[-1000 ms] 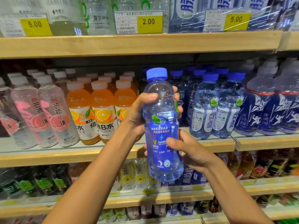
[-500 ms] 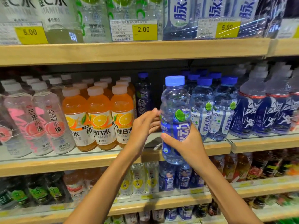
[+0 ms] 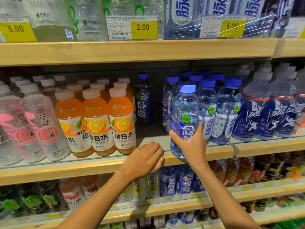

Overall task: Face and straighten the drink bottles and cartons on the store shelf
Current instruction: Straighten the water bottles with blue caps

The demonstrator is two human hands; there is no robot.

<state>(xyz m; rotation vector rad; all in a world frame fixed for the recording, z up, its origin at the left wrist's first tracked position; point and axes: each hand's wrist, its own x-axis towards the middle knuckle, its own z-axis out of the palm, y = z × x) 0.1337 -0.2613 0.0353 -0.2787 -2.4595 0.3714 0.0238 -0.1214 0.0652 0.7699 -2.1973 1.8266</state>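
Observation:
My right hand (image 3: 192, 147) grips the lower half of a clear bottle with a light blue cap and blue label (image 3: 184, 113), held upright at the front edge of the middle shelf (image 3: 82, 169), label facing me. My left hand (image 3: 143, 160) hovers just left of it over the shelf lip, fingers loosely curled, holding nothing. Behind the held bottle stands a row of matching blue-capped bottles (image 3: 227, 111). One dark blue bottle (image 3: 143, 100) stands alone far back in the gap.
Three orange vitamin drink bottles (image 3: 97, 121) front the shelf left of the gap, with pink-labelled clear bottles (image 3: 38, 128) beyond. Dark blue sports bottles (image 3: 267, 116) fill the right. Price tags (image 3: 143, 28) hang on the shelf above; more drinks sit on lower shelves.
The blue bottle moved right and down to the shelf's front edge beside its row. My left hand let go of it and dropped to the shelf lip.

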